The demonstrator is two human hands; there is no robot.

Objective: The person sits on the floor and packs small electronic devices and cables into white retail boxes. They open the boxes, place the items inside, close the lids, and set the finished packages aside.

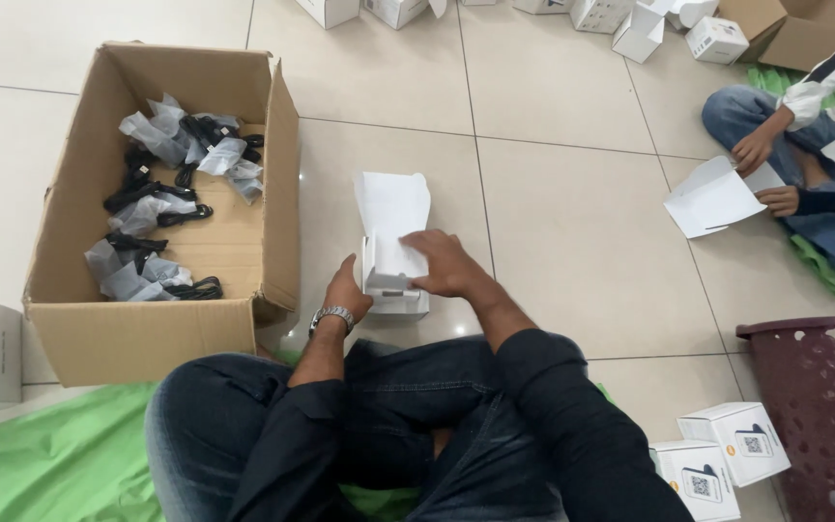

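A small white cardboard box (393,217) stands on the tiled floor in front of my crossed legs, its lid flap open and pointing away from me. My left hand (347,290), with a metal watch on the wrist, steadies the box's left side. My right hand (446,263) lies over the box's open top, fingers pressing on a white insert inside. What sits under the insert is hidden.
An open brown carton (161,333) at my left holds several bagged black cables (161,208). Another person (804,145) sits at the right folding a white box (712,198). A maroon basket (823,406) and two closed white boxes (722,454) stand at lower right. More white boxes (645,24) lie at the top.
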